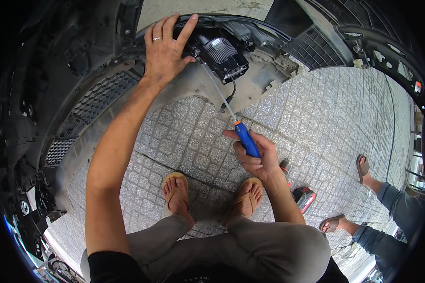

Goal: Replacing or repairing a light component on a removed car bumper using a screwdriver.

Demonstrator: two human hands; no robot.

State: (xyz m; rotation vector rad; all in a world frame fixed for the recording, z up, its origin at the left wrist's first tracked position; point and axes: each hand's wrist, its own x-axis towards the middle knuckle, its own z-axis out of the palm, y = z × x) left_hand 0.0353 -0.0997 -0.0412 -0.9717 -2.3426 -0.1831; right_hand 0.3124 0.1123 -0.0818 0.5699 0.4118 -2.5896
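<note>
My right hand (262,158) grips the blue handle of a long screwdriver (247,139) with an orange collar. Its thin metal shaft runs up and left to a small bracket beside a black finned box (222,52). The tip itself is hard to make out there. A short black cable hangs from the box. My left hand (164,52), with a ring on one finger, lies with fingers spread on the black edge of a large car bumper (151,30), left of the box. Its thumb points toward the bracket and holds nothing.
The bumper curves around the far and left sides, with a honeycomb grille (97,96) at left. On the paved ground (184,127) by my right forearm lies a red and black power tool (304,199). Another person's sandalled foot (332,224) stands at right. Black car parts (316,47) lie beyond.
</note>
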